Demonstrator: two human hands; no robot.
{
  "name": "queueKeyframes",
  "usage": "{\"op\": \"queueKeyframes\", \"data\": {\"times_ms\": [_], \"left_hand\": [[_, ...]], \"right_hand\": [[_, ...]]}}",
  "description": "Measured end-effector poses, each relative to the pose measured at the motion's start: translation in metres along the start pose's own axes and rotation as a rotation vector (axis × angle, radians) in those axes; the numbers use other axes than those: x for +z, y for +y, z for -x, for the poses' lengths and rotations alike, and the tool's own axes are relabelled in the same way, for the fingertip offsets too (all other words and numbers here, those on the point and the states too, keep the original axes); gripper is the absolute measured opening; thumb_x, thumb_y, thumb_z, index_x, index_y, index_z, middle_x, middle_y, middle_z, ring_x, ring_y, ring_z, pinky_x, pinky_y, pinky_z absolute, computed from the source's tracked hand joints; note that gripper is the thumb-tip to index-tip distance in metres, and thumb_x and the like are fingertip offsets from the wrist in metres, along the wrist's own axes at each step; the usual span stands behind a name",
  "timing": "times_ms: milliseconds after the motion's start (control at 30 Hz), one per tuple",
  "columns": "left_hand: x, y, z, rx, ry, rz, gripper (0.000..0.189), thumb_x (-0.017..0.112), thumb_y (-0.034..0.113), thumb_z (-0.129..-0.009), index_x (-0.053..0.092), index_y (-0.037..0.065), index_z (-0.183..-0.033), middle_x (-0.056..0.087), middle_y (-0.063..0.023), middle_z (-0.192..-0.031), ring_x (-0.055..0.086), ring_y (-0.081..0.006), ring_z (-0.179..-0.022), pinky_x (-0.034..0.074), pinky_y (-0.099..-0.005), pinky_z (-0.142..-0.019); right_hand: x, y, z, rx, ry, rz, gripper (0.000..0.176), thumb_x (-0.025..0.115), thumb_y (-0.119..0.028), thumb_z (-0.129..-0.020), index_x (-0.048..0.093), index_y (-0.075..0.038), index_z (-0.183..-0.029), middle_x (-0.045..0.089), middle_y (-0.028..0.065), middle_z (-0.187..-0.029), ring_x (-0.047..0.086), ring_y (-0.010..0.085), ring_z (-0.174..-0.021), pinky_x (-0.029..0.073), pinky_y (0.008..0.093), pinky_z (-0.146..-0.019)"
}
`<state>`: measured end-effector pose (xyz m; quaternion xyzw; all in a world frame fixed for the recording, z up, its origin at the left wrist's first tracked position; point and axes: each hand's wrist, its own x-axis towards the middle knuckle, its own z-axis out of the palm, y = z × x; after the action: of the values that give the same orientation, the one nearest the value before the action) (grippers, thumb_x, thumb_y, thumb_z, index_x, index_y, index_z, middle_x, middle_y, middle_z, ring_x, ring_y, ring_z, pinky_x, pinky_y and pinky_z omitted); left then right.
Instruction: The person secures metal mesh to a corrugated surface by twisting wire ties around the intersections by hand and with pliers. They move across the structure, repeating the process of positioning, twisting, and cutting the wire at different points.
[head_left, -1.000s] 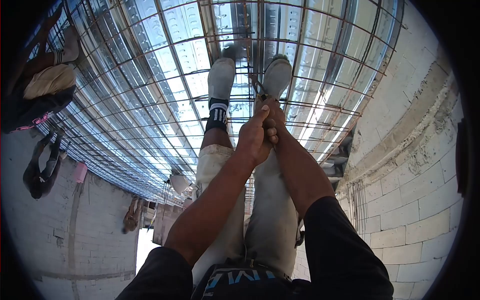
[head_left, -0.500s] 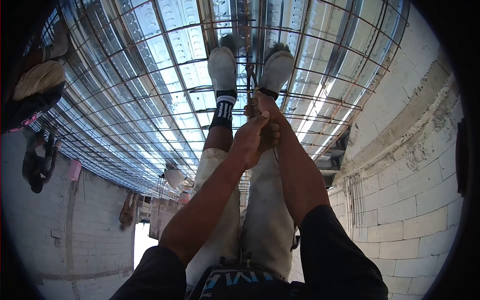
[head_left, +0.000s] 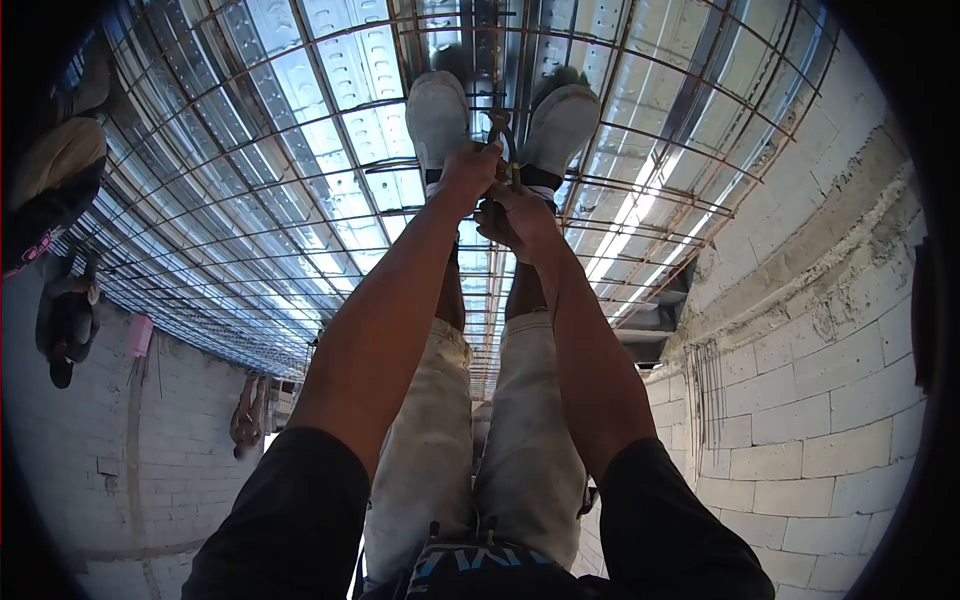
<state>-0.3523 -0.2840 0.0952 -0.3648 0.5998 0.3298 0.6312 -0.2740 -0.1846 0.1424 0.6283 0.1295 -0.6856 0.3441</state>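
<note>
My right hand (head_left: 515,215) is closed around the handles of a pair of pincers (head_left: 498,120), whose head points up between my shoes, over the steel bars. Beside it, my left hand (head_left: 470,172) is closed with its fingertips against the tool, just below the head. What the left fingers pinch is too small to make out. Under both hands lies a rusty rebar mesh (head_left: 390,162), its bars crossing over ribbed metal decking (head_left: 360,125).
My shoes (head_left: 437,115) stand on either side of the tool. A block wall (head_left: 800,450) rises on the right. Another person (head_left: 60,170) bends at the far left; others are farther back near a pink object (head_left: 140,335).
My left hand has moved up from beside the right wrist to the pincers near their head. My right hand has shifted slightly, still gripping the tool.
</note>
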Motion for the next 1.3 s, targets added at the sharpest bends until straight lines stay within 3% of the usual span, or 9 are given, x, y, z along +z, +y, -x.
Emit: {"op": "queueKeyframes", "data": {"times_ms": [100,200,333,633,833,933,1133,1233,1300], "left_hand": [[0.013,-0.024,-0.019,0.130,0.150,0.105,0.034,0.055,0.030,-0.096,0.066,-0.002,-0.100,0.069,-0.0121,-0.087,0.065,-0.0212,-0.076,0.051,-0.0391,-0.068],[0.012,-0.025,-0.019,0.016,0.100,0.261,0.034,0.056,0.029,-0.096,0.066,-0.002,-0.103,0.069,-0.0131,-0.090,0.066,-0.0225,-0.079,0.051,-0.0394,-0.068],[0.004,-0.021,-0.022,0.036,0.029,0.241,0.029,0.054,0.027,-0.097,0.061,0.002,-0.111,0.063,-0.0087,-0.094,0.064,-0.0201,-0.081,0.055,-0.0384,-0.067],[0.014,-0.031,-0.007,0.106,0.143,0.170,0.027,0.055,0.022,-0.094,0.064,0.001,-0.109,0.065,-0.0097,-0.091,0.062,-0.0205,-0.077,0.052,-0.0355,-0.064],[0.029,-0.043,-0.014,0.078,0.136,0.287,0.024,0.054,0.018,-0.094,0.064,0.000,-0.108,0.064,-0.0096,-0.090,0.062,-0.0191,-0.074,0.051,-0.0340,-0.059],[0.028,-0.043,-0.020,0.067,0.111,0.360,0.023,0.054,0.019,-0.095,0.065,0.001,-0.104,0.064,-0.0085,-0.086,0.060,-0.0176,-0.071,0.049,-0.0333,-0.058],[0.017,-0.040,-0.013,0.057,0.038,0.396,0.024,0.057,0.023,-0.095,0.064,0.001,-0.103,0.062,-0.0054,-0.083,0.059,-0.0153,-0.071,0.049,-0.0317,-0.062],[0.004,-0.036,-0.015,0.022,-0.063,0.378,0.024,0.058,0.025,-0.096,0.060,0.005,-0.110,0.059,-0.0047,-0.092,0.060,-0.0155,-0.079,0.051,-0.0289,-0.068],[-0.002,-0.033,-0.016,0.034,-0.114,0.364,0.025,0.059,0.028,-0.096,0.061,0.007,-0.109,0.059,-0.0041,-0.093,0.059,-0.0145,-0.084,0.050,-0.0285,-0.074]], "right_hand": [[-0.024,-0.003,-0.013,0.045,0.055,0.057,0.033,0.050,-0.031,-0.102,0.056,0.000,-0.111,0.057,0.0065,-0.086,0.069,0.0258,-0.073,0.063,0.0453,-0.078],[-0.025,-0.009,-0.010,0.091,-0.060,-0.117,0.031,0.047,-0.030,-0.103,0.056,-0.001,-0.111,0.058,0.0060,-0.087,0.069,0.0278,-0.075,0.061,0.0473,-0.081],[-0.020,-0.016,-0.008,0.078,-0.122,-0.097,0.029,0.047,-0.030,-0.103,0.053,-0.007,-0.119,0.064,0.0085,-0.099,0.067,0.0328,-0.098,0.054,0.0560,-0.087],[-0.026,-0.037,0.002,0.177,-0.141,0.167,0.033,0.047,-0.027,-0.102,0.046,-0.007,-0.129,0.065,0.0188,-0.114,0.066,0.0383,-0.105,0.052,0.0589,-0.086],[-0.020,-0.061,0.007,0.174,-0.053,0.616,0.035,0.048,-0.023,-0.101,0.045,-0.005,-0.131,0.067,0.0208,-0.109,0.069,0.0381,-0.097,0.054,0.0577,-0.082],[-0.026,-0.059,-0.006,0.173,-0.040,0.542,0.039,0.046,-0.024,-0.103,0.044,-0.007,-0.137,0.064,0.0199,-0.120,0.069,0.0359,-0.100,0.053,0.0570,-0.085],[-0.012,-0.051,0.003,0.086,-0.008,0.307,0.037,0.051,-0.026,-0.101,0.047,-0.002,-0.129,0.062,0.0150,-0.105,0.070,0.0341,-0.086,0.059,0.0499,-0.072],[-0.011,-0.041,-0.014,-0.013,0.005,0.261,0.035,0.056,-0.027,-0.101,0.050,-0.004,-0.126,0.060,0.0093,-0.089,0.069,0.0270,-0.075,0.060,0.0367,-0.060],[-0.006,-0.043,-0.005,0.016,-0.002,0.347,0.033,0.062,-0.026,-0.097,0.052,-0.003,-0.119,0.059,0.0059,-0.083,0.066,0.0204,-0.069,0.060,0.0352,-0.060]]}}
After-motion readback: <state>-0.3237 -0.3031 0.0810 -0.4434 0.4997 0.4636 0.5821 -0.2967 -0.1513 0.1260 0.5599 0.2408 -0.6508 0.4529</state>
